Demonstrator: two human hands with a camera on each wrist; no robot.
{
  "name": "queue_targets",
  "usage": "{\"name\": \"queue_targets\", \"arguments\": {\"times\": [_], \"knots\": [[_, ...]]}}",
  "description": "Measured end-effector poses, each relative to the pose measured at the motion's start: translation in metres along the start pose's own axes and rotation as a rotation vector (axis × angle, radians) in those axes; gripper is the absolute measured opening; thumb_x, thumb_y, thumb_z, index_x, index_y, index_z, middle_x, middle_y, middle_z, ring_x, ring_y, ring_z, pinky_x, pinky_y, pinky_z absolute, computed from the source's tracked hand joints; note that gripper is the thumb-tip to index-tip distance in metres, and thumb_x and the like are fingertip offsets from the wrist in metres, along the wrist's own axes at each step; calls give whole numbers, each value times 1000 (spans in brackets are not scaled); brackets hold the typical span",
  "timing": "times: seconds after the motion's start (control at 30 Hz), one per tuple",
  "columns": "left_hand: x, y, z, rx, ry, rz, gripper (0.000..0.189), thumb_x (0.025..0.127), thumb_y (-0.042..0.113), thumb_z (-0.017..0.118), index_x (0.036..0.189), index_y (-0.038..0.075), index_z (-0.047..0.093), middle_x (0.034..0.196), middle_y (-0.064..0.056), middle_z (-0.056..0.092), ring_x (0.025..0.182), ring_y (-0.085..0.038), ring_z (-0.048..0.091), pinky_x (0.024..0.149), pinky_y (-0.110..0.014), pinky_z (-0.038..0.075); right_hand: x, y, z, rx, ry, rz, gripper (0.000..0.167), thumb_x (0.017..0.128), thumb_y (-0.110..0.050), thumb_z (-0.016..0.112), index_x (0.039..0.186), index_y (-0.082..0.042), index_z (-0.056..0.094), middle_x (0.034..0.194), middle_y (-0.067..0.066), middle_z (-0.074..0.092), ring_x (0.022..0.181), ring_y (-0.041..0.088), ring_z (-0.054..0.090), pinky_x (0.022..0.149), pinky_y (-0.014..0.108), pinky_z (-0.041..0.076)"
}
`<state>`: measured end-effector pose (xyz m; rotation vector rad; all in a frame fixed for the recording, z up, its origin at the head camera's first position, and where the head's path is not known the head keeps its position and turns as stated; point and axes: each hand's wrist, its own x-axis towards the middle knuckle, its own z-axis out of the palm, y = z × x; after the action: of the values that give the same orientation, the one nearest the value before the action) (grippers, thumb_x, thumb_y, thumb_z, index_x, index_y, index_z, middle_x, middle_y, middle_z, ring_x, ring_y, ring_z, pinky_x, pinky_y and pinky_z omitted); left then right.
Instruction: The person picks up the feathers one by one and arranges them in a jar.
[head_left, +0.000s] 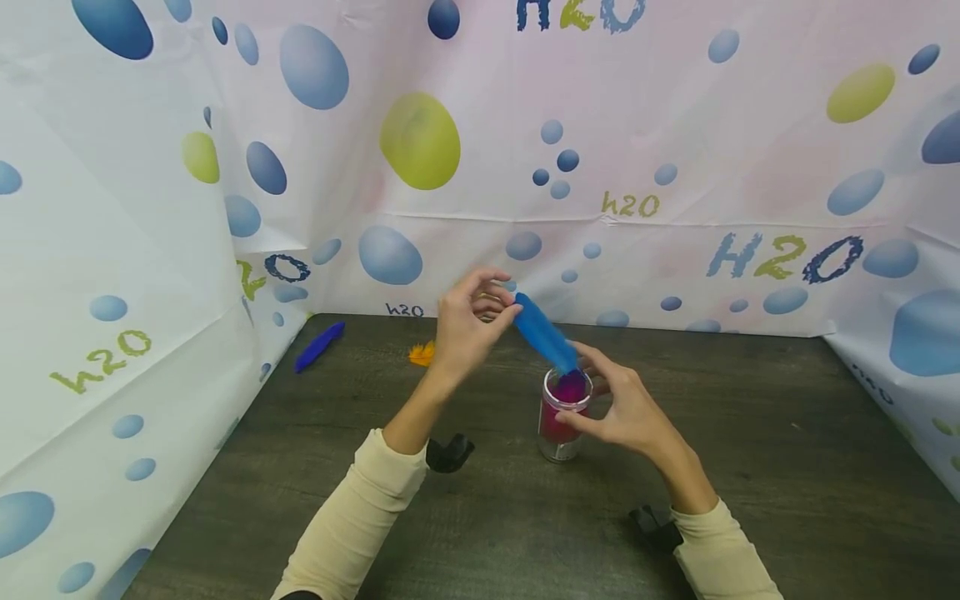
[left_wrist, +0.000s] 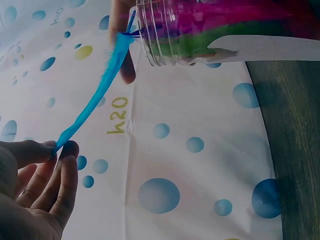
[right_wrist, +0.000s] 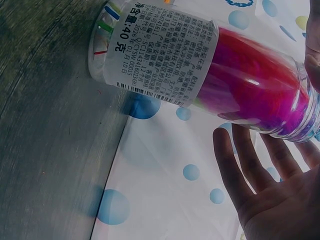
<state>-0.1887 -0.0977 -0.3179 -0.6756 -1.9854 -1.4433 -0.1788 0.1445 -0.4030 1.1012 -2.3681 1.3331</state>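
Note:
Between thumb and index finger, my left hand [head_left: 468, 325] pinches the upper end of a bright blue feather [head_left: 546, 333]. The feather slants down to the right, its lower end at the mouth of a clear glass jar [head_left: 559, 447]. Upright on the table, the jar holds magenta, red and green feathers [right_wrist: 255, 85] and bears a white printed label [right_wrist: 162, 52]. My right hand [head_left: 626, 408] holds the jar near its rim, thumb on the near side and fingers round the far side. Some of its fingers [right_wrist: 252, 160] are fairly straight along the neck.
A deep blue feather [head_left: 320, 347] lies at the back left of the dark wooden table [head_left: 510, 533]. An orange feather [head_left: 422, 354] lies behind my left wrist, partly hidden by it. A white sheet with blue and green spots [head_left: 480, 200] stands behind the table and at both sides.

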Motion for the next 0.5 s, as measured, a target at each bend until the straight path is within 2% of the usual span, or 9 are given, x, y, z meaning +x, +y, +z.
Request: {"name": "queue_targets", "arguments": {"times": [0.2,0.33,0.5], "knots": [[3,3,-6,-9,34,12,32,87,-12,75,117,-12,63,91,-27,70,79,-39,72,76,-32,63,1,1,0,4,-4,-17,86,78,-9,89,151,1,44,116,21,71,96,33,74,74,41,64],[5,7,-13,-10,66,41,32,87,-14,75,116,-13,63,90,-27,69,78,-40,71,75,-30,62,2,1,0,17,-8,-16,87,78,-10,89,152,-1,44,117,21,71,98,34,74,74,40,64],[6,13,-15,0,60,85,32,87,-13,76,116,-13,63,90,-26,70,79,-38,72,76,-31,63,2,1,0,19,-8,-20,88,78,-9,90,152,-2,44,118,22,71,99,35,73,73,40,64]]}}
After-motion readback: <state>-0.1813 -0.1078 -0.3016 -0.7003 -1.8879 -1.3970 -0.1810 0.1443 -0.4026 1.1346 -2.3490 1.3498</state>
